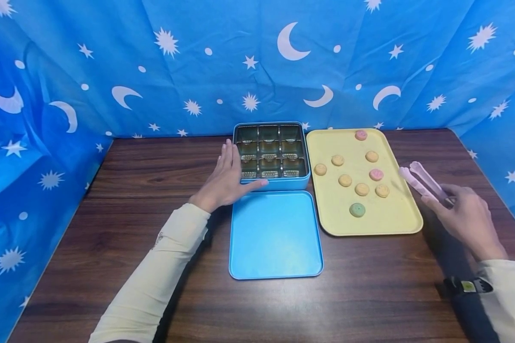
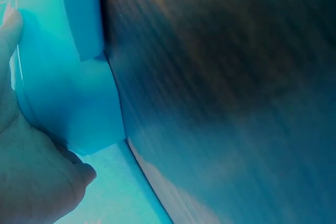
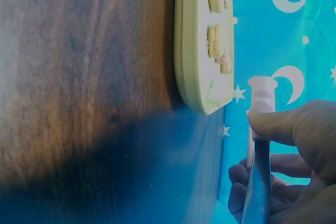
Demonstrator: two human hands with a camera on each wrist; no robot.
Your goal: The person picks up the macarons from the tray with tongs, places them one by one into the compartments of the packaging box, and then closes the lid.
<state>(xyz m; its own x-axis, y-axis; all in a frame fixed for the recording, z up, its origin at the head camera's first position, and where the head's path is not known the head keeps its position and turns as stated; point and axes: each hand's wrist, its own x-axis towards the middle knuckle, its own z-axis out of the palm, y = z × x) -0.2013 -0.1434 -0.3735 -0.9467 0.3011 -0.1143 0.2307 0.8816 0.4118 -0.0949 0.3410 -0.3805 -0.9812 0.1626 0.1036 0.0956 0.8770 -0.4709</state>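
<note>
My left hand (image 1: 224, 178) lies at the front left corner of a blue tin box (image 1: 279, 184), straight fingers along its left side and thumb along its front. A divided insert (image 1: 269, 148) with rows of compartments fills the tin. My right hand (image 1: 472, 216) holds a pair of tongs (image 1: 425, 183) with pale pink tips, thumb on one arm and fingers on the other. The tips are apart with nothing between them, by the right edge of a yellow tray (image 1: 382, 221). Several cookies lie on it, among them a green one (image 1: 357, 210) and a pink one (image 1: 376, 175).
A flat blue lid (image 1: 276, 236) lies right in front of the tin. The tray stands close to the tin's right side. A blue cloth (image 1: 223, 62) with moons and stars hangs behind and beside the dark wooden table (image 1: 124, 200).
</note>
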